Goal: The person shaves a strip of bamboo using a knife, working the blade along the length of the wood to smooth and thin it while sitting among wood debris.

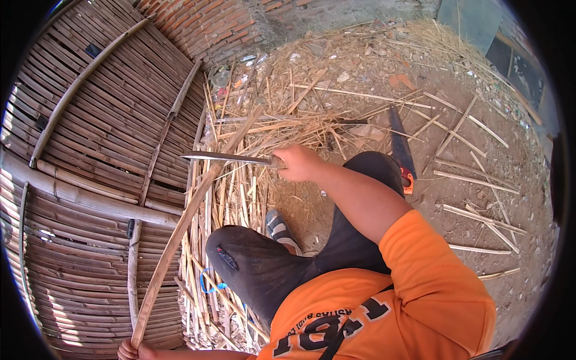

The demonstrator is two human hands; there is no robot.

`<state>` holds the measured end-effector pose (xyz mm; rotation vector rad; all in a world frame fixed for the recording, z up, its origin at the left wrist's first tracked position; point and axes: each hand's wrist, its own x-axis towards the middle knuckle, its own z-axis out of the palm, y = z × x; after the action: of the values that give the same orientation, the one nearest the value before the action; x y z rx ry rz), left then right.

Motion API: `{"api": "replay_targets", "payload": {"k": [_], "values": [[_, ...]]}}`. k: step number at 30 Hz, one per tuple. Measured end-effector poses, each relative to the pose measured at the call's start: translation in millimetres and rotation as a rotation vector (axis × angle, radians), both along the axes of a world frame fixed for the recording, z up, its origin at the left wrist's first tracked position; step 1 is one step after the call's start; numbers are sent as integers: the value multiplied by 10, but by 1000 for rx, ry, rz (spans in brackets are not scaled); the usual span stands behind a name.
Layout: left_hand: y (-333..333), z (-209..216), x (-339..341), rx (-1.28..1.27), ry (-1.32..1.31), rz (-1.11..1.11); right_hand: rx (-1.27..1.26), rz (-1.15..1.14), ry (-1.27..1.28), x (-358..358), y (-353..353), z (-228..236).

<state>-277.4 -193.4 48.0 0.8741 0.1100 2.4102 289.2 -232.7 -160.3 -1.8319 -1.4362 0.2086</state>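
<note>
In my right hand (296,163) is the handle of a long knife (231,157), its blade pointing left. The blade lies across a long bamboo strip (174,246), at or very near its surface. My left hand (135,350) grips the strip's near end at the lower left. From there the strip runs up and away past my left knee, its far end over a heap of split bamboo (240,198). Both hands have their fingers closed.
A handsaw (401,147) with an orange handle lies by my right knee. Several loose bamboo sticks (480,180) are scattered on the dirt at right. A bamboo slat wall (90,252) stands close on the left, a brick wall (204,30) at the back. Blue cord (210,283) lies by my left leg.
</note>
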Motion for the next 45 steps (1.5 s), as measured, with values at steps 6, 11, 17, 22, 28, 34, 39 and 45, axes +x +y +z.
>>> {"api": "replay_targets", "payload": {"k": [6, 11, 17, 22, 28, 34, 39, 45], "values": [[363, -187, 176, -61, -29, -213, 281, 69, 391, -129, 189, -70], [557, -386, 734, -159, -38, -409, 303, 137, 1002, -64, 156, 164], [743, -531, 876, -104, 78, -526, 488, 84, 1330, 34, 173, 265], [798, -714, 967, -497, 193, -327, 596, -62, 1402, 64, 260, 273], [718, -1090, 812, -822, 1224, 1149, 674, -209, 1283, -39, 370, 342], [222, -879, 1468, -317, 2140, 475, 627, -62, 1140, -201, 381, 329], [179, -1070, 1723, -748, 2238, -484, 709, 58, 1233, -504, 456, 459], [-32, -1490, 1533, -967, 1680, -1328, 723, 116, 1143, -584, 442, 534]]}}
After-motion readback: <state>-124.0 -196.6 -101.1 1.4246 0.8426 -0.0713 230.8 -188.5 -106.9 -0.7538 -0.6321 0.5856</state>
